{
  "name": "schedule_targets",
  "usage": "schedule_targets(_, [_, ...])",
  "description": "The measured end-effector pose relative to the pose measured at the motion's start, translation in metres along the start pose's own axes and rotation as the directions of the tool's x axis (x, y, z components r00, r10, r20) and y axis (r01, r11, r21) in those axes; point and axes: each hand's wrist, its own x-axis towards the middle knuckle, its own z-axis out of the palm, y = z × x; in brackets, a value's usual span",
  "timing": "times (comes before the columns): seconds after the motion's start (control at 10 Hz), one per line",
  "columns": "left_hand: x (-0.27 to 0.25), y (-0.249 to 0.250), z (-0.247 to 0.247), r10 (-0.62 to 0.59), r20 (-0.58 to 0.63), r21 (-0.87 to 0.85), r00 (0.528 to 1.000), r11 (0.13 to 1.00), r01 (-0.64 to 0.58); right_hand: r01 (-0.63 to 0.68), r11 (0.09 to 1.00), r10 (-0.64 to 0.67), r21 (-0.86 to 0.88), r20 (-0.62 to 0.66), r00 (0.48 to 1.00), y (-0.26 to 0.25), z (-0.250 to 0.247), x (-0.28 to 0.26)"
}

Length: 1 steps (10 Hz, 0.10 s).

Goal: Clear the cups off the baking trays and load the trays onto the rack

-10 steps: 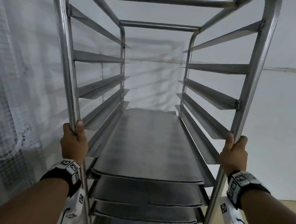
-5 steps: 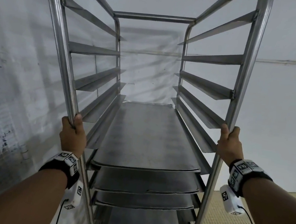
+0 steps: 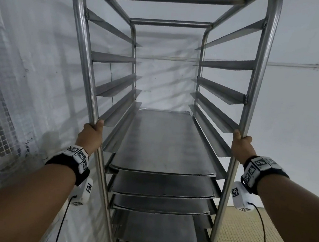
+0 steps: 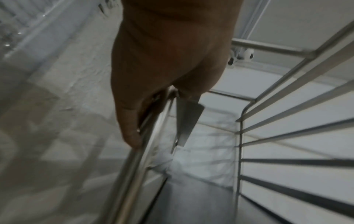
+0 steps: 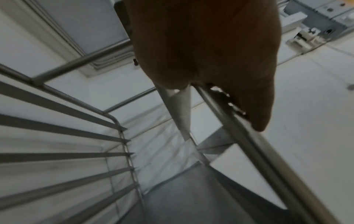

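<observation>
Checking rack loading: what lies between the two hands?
In the head view, the top tray and its rails lie between the left hand and right hand.

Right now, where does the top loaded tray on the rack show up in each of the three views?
Head: the top tray lies centre frame on the rack, between the left hand and right hand gripping the front posts.
Left wrist: its dark surface sits at bottom centre.
Right wrist: bottom centre, right of the runners.
Shared landmark: the far top crossbar.
</observation>
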Motion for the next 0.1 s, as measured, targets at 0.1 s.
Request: schedule_targets(0.1, [-0.0073, 0.0258, 0.0058, -0.112, 0.019, -0.035, 0.994, 0.993, 0.112, -0.016, 0.997, 0.016, -0.074, 0.003, 1.0, -0.0199, 0.0022, -0.0173])
